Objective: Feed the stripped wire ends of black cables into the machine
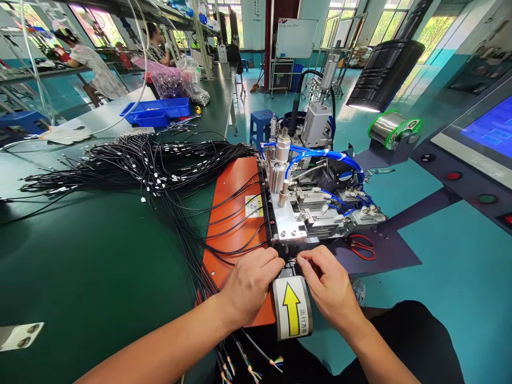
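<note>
At the near end of a metal machine [288, 224], my left hand [252, 277] is closed with thumb and fingertips pressed together on what looks like a black cable, mostly hidden by the fingers. Facing it, my right hand [328, 280] pinches the tips of thin wires [294, 261], which show red and white in the gap between the hands. Both hands are just above the machine's narrow track. Below them is a round housing [293, 309] with a yellow arrow label. Several black cables [232, 229] lie across the orange sloped plate [236, 186], running into the machine's side.
A large bundle of black cables [160, 160] lies over the green table [100, 266]. Stripped cable ends [276, 364] hang near my lap. Red-handled scissors [363, 247], a solder wire spool [394, 129], a black lamp [386, 74] and a control panel [472, 160] are at right.
</note>
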`<state>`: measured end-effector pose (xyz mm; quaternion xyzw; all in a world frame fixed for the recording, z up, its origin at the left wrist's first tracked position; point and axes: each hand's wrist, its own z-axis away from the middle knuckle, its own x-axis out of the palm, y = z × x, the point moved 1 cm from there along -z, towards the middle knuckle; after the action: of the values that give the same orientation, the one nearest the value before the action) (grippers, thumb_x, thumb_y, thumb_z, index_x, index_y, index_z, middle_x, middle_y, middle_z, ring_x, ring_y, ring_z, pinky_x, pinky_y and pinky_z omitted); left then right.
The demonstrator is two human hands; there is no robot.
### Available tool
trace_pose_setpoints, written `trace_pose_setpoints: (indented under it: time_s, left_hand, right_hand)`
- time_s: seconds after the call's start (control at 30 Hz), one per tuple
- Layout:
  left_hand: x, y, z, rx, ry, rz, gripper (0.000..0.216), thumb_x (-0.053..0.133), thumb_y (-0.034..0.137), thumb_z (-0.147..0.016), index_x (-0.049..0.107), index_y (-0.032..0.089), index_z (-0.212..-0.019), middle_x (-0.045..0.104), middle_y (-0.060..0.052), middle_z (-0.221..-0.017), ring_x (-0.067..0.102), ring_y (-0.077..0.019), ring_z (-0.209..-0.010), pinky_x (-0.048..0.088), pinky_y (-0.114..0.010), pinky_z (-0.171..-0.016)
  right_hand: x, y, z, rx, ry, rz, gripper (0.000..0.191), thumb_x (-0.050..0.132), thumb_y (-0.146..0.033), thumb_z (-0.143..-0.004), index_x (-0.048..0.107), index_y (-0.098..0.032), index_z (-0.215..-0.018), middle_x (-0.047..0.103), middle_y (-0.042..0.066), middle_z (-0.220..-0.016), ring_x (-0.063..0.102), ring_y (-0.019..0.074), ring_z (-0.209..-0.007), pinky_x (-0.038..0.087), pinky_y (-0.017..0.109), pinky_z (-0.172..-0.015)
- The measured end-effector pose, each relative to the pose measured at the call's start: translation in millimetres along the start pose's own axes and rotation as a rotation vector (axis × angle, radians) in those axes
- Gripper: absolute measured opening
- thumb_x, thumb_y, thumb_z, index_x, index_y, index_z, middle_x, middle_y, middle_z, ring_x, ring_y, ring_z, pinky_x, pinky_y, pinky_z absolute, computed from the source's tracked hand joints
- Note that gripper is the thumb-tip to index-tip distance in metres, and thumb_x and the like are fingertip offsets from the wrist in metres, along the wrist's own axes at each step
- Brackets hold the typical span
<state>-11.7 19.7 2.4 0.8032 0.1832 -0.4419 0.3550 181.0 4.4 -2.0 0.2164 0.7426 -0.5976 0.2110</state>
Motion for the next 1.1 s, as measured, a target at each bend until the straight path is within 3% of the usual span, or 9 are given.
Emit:
trace_pose_setpoints:
  time_s: [0.3,0.43,0.63,0.73,0.83,1.0,1.1]
  left_hand:
    - [-11,8,0,-0.020,-0.093,-0.132,0.024,0.043,0.012,-0.097,0.065,0.016,-0.104,0.059,-0.007,-0.092,0.049,-0.0224,-0.084,0.044,-0.036,-0.074]
    - [-15,12,0,-0.036,-0.140,-0.231,0.023,0.043,0.011,-0.096,0.066,0.016,-0.095,0.058,-0.006,-0.084,0.047,-0.0220,-0.077,0.040,-0.037,-0.070]
    - [-14,11,-1,-0.104,-0.109,-0.219,0.018,0.049,0.012,-0.095,0.066,0.016,-0.093,0.058,-0.004,-0.082,0.049,-0.0228,-0.080,0.038,-0.038,-0.071]
    - [-18,11,-3,-0.146,-0.112,-0.182,0.017,0.051,0.012,-0.094,0.067,0.017,-0.094,0.058,-0.006,-0.087,0.049,-0.0239,-0.086,0.038,-0.038,-0.073]
    - [-24,13,-5,-0.175,-0.151,-0.153,0.018,0.051,0.013,-0.095,0.068,0.018,-0.096,0.057,-0.006,-0.088,0.048,-0.0237,-0.086,0.039,-0.037,-0.073]
    - [-31,16,-5,-0.191,-0.222,-0.142,0.020,0.049,0.014,-0.095,0.068,0.019,-0.099,0.056,-0.006,-0.086,0.048,-0.0232,-0.083,0.042,-0.036,-0.073]
    - [-31,16,-3,-0.180,-0.251,-0.177,0.019,0.049,0.015,-0.095,0.067,0.019,-0.099,0.056,-0.006,-0.086,0.049,-0.0236,-0.083,0.043,-0.038,-0.074]
  right_hand:
    - [0,2,-6,0.107,-0.064,-0.013,0.022,0.049,-0.029,-0.097,0.062,-0.020,-0.082,0.060,0.003,-0.081,0.058,0.0186,-0.076,0.045,0.030,-0.070]
    - [-1,3,-8,0.187,-0.080,-0.044,0.025,0.049,-0.033,-0.095,0.064,-0.020,-0.080,0.062,0.002,-0.078,0.058,0.0178,-0.070,0.045,0.029,-0.065]
    - [-2,2,-10,0.284,-0.113,-0.094,0.031,0.050,-0.040,-0.093,0.065,-0.018,-0.077,0.061,0.001,-0.069,0.054,0.0161,-0.061,0.042,0.027,-0.056]
    - [0,1,-10,0.282,-0.097,-0.092,0.031,0.050,-0.040,-0.093,0.065,-0.018,-0.077,0.061,0.001,-0.068,0.054,0.0161,-0.060,0.042,0.026,-0.055]
    - [1,0,-10,0.259,-0.071,-0.083,0.030,0.050,-0.038,-0.094,0.065,-0.019,-0.078,0.064,0.003,-0.077,0.059,0.0181,-0.069,0.046,0.028,-0.063]
    - [-9,-15,4,0.201,0.010,-0.049,0.024,0.048,-0.037,-0.096,0.066,-0.022,-0.095,0.065,0.005,-0.089,0.062,0.0202,-0.078,0.048,0.031,-0.070]
    - [-12,-31,29,0.152,-0.066,-0.033,0.022,0.046,-0.035,-0.098,0.065,-0.024,-0.092,0.067,0.004,-0.086,0.063,0.0193,-0.077,0.047,0.029,-0.070]
